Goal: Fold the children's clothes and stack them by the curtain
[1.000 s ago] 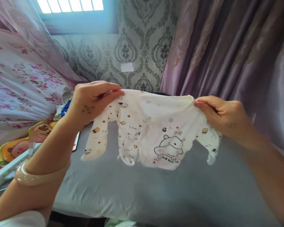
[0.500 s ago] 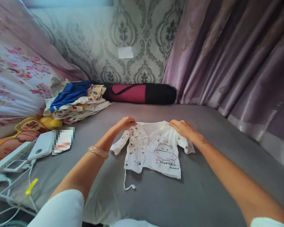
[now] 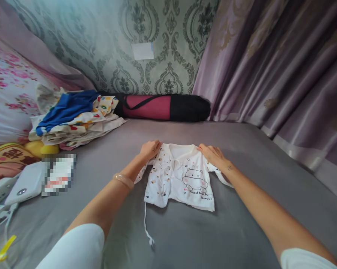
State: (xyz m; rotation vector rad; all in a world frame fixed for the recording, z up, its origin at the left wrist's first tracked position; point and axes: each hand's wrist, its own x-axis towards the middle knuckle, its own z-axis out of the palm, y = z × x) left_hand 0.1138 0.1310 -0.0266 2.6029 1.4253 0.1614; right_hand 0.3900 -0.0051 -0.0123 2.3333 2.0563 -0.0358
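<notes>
Nearest me, my two forearms run out over the grey bed sheet (image 3: 241,149), white sleeves at the bottom edge of view, a pale pink bangle (image 3: 123,181) on my left wrist.

A thin white tie cord (image 3: 147,228) trails from the garment's hem toward the near edge of the bed, its end lying on the sheet.

The small white baby wrap shirt with brown dots and a cartoon animal print (image 3: 182,177) lies flat, front up, about mid-bed, hem toward me, neckline toward the wall. Sleeves spread to either side.

My left hand (image 3: 149,149) rests on the shirt's left shoulder, fingers curled down onto the cloth; whether they pinch it or only press, I cannot tell. My right hand (image 3: 211,154) lies flatter on the right shoulder, fingers extended, pressing rather than gripping.

Left edge of the bed: a white power bank (image 3: 25,185) with cables, beside a blurred card. Behind it, a yellow cartoon cushion (image 3: 8,158).

Farther, far left corner: a loose pile of folded clothes with a blue piece on top (image 3: 73,117).

Along the far edge, against the patterned wallpaper: a long rolled bag, maroon and black (image 3: 165,107). Purple curtains (image 3: 269,59) hang along the right edge.
</notes>
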